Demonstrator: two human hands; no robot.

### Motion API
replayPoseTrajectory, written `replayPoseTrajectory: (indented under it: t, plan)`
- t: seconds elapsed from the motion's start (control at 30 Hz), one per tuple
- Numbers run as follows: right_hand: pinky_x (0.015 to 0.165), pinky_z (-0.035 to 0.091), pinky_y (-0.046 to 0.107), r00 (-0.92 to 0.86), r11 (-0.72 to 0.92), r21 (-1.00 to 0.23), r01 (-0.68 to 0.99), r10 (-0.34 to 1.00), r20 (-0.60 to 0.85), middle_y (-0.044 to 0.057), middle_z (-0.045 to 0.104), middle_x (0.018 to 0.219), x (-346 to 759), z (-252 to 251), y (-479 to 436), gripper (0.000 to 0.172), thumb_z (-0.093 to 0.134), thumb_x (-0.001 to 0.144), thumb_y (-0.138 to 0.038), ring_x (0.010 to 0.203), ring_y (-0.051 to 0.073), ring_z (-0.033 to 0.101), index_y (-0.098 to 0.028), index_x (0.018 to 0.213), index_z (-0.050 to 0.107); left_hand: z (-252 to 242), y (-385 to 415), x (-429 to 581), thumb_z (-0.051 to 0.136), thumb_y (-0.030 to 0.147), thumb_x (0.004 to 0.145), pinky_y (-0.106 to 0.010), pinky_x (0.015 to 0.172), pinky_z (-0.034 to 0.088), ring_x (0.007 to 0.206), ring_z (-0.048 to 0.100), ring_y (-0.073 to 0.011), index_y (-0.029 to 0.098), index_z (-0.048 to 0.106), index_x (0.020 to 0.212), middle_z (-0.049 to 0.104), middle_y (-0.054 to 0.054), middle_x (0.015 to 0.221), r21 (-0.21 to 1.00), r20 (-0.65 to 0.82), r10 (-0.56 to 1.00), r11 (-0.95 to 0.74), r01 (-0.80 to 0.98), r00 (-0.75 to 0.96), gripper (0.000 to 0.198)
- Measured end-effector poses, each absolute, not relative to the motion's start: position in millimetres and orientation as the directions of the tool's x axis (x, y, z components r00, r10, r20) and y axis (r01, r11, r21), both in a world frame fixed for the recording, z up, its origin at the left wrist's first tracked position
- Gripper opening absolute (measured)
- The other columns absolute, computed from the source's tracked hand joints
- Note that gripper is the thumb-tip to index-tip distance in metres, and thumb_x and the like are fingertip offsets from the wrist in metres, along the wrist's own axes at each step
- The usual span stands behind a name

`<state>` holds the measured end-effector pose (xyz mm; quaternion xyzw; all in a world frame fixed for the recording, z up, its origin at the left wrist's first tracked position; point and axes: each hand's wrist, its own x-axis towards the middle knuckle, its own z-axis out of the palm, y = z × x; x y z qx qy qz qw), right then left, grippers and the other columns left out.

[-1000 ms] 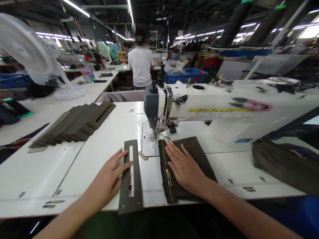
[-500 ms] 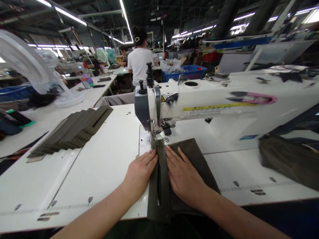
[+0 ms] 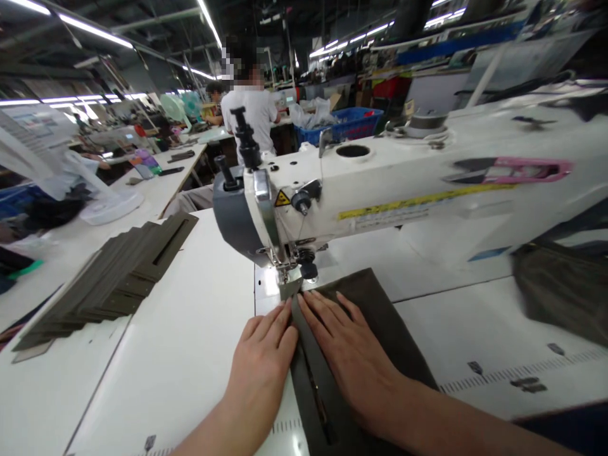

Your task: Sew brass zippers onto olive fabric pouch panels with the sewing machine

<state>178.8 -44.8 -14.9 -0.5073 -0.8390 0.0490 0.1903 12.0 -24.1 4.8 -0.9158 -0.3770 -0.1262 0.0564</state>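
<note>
Partly beneath grip [image 3: 354,354], slotted strip [image 3: 304,400]

matt olive strip [image 3: 304,394], smooth dark cloth [image 3: 382,313], glossy white tabletop [image 3: 190,310], shiny metal plate [image 3: 264,286]

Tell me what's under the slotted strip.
Through the slotted strip, lighter bits show, too unclear to name; dark fabric spreads beyond the right hand. The rest beneath is covered.

White table [image 3: 190,304], ruler marks near front edge. On it: sewing machine [image 3: 403,177]; fanned pile [image 3: 114,272] of dark slotted pieces, left; dark cloth [image 3: 392,326] in front of machine, slotted strip [image 3: 305,411] along its left side; dark bundle [image 3: 560,291], blurred, right. Back table [image 3: 164,190], left: white fan [image 3: 111,206], flat dark item [image 3: 171,170].
</note>
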Motion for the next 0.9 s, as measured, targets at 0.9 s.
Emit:
replayPoseTrajectory:
  t: [0.9]
  plan:
    - [0.102,0.021,0.053,-0.376,0.469,-0.355,0.809,0.876,0.301,0.018,0.035,0.137,178,-13,-42,0.048,0.03,0.093,-0.033,0.127,0.028,0.029,-0.018,0.138,0.023,-9,-12,0,0.031,0.021,0.088,-0.037,0.086,0.043,0.108,0.051,-0.0248,0.009,0.045,0.119,0.053,-0.015,0.121,-0.165,0.296,0.54,-0.784,0.599,0.788,0.036]
